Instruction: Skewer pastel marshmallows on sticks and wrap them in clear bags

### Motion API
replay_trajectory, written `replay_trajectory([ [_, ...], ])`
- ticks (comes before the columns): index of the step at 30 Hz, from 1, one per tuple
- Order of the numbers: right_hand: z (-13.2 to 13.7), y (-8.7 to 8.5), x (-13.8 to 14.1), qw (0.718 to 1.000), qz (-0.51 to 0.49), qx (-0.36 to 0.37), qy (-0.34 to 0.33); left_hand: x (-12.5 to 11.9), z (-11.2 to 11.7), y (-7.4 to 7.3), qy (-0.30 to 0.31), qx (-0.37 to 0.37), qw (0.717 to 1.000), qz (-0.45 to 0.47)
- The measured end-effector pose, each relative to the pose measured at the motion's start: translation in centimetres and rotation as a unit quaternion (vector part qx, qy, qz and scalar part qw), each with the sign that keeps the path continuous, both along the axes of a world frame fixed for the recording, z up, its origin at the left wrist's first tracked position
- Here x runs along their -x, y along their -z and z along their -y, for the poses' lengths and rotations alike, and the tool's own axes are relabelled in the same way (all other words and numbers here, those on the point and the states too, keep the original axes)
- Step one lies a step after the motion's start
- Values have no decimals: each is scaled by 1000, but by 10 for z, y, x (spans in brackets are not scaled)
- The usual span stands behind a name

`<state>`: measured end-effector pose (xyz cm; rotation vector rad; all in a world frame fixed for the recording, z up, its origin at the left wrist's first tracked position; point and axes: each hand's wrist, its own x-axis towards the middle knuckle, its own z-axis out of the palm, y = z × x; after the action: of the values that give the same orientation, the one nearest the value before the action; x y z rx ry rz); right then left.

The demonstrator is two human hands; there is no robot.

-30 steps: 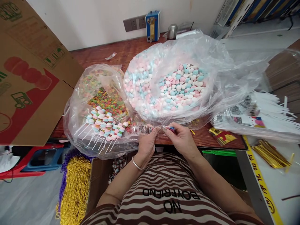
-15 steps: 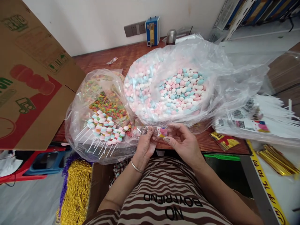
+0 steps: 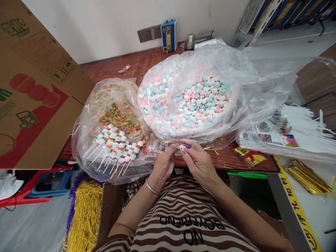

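Observation:
My left hand [image 3: 164, 164] and my right hand [image 3: 198, 161] meet at the table's front edge, both pinching a small clear printed wrapper bag [image 3: 164, 146] held flat between them. Just left of my hands, a pile of marshmallow skewers [image 3: 117, 145] on white sticks lies on a plastic bag. Behind my hands sits a large clear bag of pink, blue and white marshmallows [image 3: 199, 101]. A smaller bag of multicoloured candy [image 3: 119, 119] lies to its left.
A stack of printed clear wrappers [image 3: 286, 131] lies at the right, with gold twist ties [image 3: 307, 176] near it. A cardboard box flap [image 3: 34, 91] stands at the left. Gold and purple bead strings [image 3: 84, 213] hang below. A wall socket [image 3: 150, 33] and blue device [image 3: 168, 35] stand at the back.
My hands stay together on the wrapper; the fingers have shifted along it and my right hand has moved slightly left. The view has tilted a little.

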<state>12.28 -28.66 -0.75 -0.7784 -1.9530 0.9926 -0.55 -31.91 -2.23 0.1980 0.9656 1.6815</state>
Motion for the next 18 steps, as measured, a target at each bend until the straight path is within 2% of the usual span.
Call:
replay_trajectory([
  [3, -1, 1, -1, 1000, 14, -5, 7, 0, 1, 0, 20, 3, 1000, 11],
  [7, 1, 4, -2, 998, 42, -44, 35, -2, 1, 7, -6, 26, 999, 40],
  [11, 2, 8, -1, 996, 34, -70, 32, -2, 0, 8, -17, 60, 996, 63],
  [16, 1, 12, -1, 994, 0, -79, 79, -3, 3, 7, 58, 29, 994, 84],
  [18, 1, 12, -2, 993, -6, -83, 79, -3, 4, 7, 52, 26, 995, 81],
])
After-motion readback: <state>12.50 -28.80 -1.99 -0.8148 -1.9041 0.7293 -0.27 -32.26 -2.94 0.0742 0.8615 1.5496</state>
